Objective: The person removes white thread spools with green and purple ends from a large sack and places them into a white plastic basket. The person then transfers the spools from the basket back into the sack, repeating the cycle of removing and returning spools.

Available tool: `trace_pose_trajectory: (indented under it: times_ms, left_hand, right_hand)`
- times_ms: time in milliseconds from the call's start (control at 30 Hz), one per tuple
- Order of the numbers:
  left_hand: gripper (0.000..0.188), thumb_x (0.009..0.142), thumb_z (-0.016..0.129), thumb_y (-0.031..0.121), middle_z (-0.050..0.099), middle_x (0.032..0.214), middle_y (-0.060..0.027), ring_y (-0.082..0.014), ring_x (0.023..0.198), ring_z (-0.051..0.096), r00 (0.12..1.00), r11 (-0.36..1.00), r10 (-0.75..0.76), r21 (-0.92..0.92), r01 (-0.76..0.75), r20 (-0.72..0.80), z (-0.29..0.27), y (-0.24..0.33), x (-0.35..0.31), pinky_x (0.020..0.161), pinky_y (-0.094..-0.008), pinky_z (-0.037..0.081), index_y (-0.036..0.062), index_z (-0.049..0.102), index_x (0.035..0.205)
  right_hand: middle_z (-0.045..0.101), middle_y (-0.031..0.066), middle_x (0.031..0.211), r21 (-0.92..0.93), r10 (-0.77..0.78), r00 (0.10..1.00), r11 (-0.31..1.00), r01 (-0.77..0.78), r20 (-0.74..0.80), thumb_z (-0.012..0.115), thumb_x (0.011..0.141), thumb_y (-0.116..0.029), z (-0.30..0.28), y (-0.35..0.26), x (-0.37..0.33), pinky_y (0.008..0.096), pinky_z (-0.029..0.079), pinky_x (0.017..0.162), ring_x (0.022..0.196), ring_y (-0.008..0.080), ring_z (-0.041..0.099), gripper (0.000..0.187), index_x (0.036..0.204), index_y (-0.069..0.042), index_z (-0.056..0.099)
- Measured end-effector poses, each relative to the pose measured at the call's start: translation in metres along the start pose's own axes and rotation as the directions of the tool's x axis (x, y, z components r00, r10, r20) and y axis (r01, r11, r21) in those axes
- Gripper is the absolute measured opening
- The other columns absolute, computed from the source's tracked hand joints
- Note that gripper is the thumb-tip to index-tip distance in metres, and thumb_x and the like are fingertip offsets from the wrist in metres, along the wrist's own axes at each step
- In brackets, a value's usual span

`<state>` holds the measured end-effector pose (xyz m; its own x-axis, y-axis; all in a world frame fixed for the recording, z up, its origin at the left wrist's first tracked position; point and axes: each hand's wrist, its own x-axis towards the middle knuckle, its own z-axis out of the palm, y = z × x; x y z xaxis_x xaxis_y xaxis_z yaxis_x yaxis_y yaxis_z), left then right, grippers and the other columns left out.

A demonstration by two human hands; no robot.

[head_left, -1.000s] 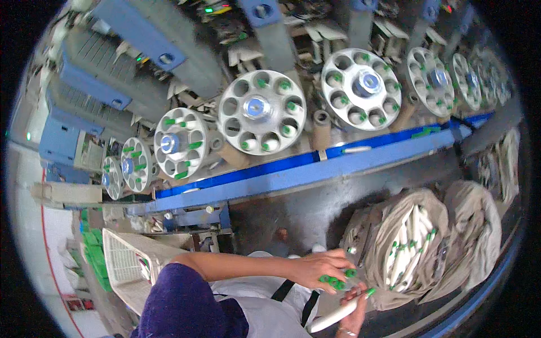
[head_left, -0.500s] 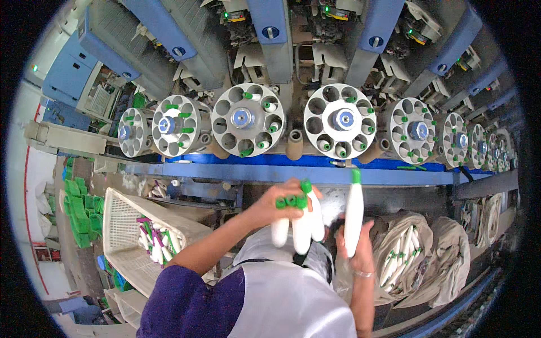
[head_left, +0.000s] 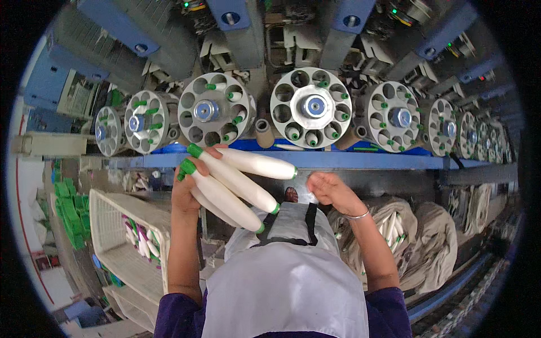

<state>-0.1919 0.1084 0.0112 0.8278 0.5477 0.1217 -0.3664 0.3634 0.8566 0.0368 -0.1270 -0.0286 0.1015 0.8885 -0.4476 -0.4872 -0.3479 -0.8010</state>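
My left hand [head_left: 189,183] grips several white yarn bobbins [head_left: 234,180] with green tube ends, fanned out and slanting down to the right. Their upper green ends stick out by my fingers, and green tips show at the lower ends. My right hand [head_left: 332,191], with a band at the wrist, hovers to the right of the bobbins, its fingers curled in and nothing visible in them. Beyond both hands stand round bobbin magazines. The left one [head_left: 197,127] and the middle one [head_left: 282,125] have green-tipped bobbins in some of their pockets.
A blue machine rail [head_left: 349,160] runs across below the magazines. On the left is a cream plastic crate [head_left: 96,225] with white and purple bobbins; on the right, a cloth sack [head_left: 414,217] holds white bobbins. Another sack [head_left: 439,248] stands beside it.
The upright bobbin in my right hand is gone from it. My left hand has moved left, and its bobbins now lie slanted instead of hanging down. The view has shifted right.
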Motion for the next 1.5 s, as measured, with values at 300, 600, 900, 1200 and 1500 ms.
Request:
trace_pose_trajectory:
  times_ms: [300,600,900,1200,1500]
  left_hand:
    - [0.036,0.078,0.070,0.040,0.054,0.118,-0.0181,-0.0409,0.129,0.036,0.993,1.000,0.021,0.012,-0.019,-0.120,-0.022,-0.006,-0.001,0.102,-0.0538,0.037,0.0073,0.058,0.086]
    - [0.038,0.079,0.071,0.041,0.054,0.121,-0.0201,-0.0388,0.125,0.041,0.988,0.992,-0.003,-0.124,-0.016,-0.156,-0.044,-0.006,0.036,0.100,-0.0497,0.040,0.0068,0.057,0.088]
    - [0.029,0.080,0.070,0.032,0.055,0.122,-0.0173,-0.0347,0.123,0.044,0.991,0.963,-0.103,-0.257,0.077,-0.090,-0.062,-0.002,0.051,0.099,-0.0455,0.041,0.0060,0.059,0.086]
    - [0.013,0.078,0.066,0.008,0.058,0.119,-0.0110,-0.0269,0.122,0.043,0.998,0.860,0.021,0.510,0.013,-0.062,-0.010,-0.053,0.088,0.104,-0.0395,0.030,0.0017,0.064,0.089]
    - [0.026,0.082,0.061,0.010,0.059,0.117,-0.0119,-0.0227,0.104,0.058,0.983,0.869,-0.007,0.485,0.097,-0.183,0.008,-0.046,0.105,0.091,-0.0367,0.046,0.0035,0.061,0.108]
  right_hand:
    - [0.054,0.0042,0.108,0.295,-0.504,0.808,0.757,0.583,-0.304,0.054,0.096,-0.026,-0.028,-0.020,0.057,0.0451,0.045,0.100,0.109,0.0205,0.052,0.021,0.085,-0.009,0.051]
    - [0.061,0.0034,0.089,-0.122,-0.299,0.941,0.952,0.281,-0.161,0.051,0.098,-0.023,0.038,-0.017,0.104,0.0257,0.046,0.080,0.088,0.0136,0.059,0.024,0.107,-0.001,0.057]
    - [0.037,-0.0071,0.056,-0.007,-0.330,0.772,0.921,0.389,-0.543,0.046,0.100,-0.031,0.012,-0.011,0.104,0.0196,0.023,0.049,0.051,0.0036,0.031,0.033,0.075,-0.010,0.049]
    - [0.064,0.0066,0.088,0.297,-0.388,0.668,0.676,0.675,-0.635,0.044,0.101,-0.025,-0.032,-0.034,0.125,0.0255,0.045,0.059,0.065,0.0137,0.058,0.023,0.085,-0.008,0.050]
    - [0.053,0.0101,0.096,-0.984,-0.764,0.645,-0.137,-0.111,0.034,0.069,0.074,-0.011,-0.083,-0.065,0.137,0.0398,0.045,0.077,0.091,0.0290,0.052,0.023,0.096,-0.009,0.065]
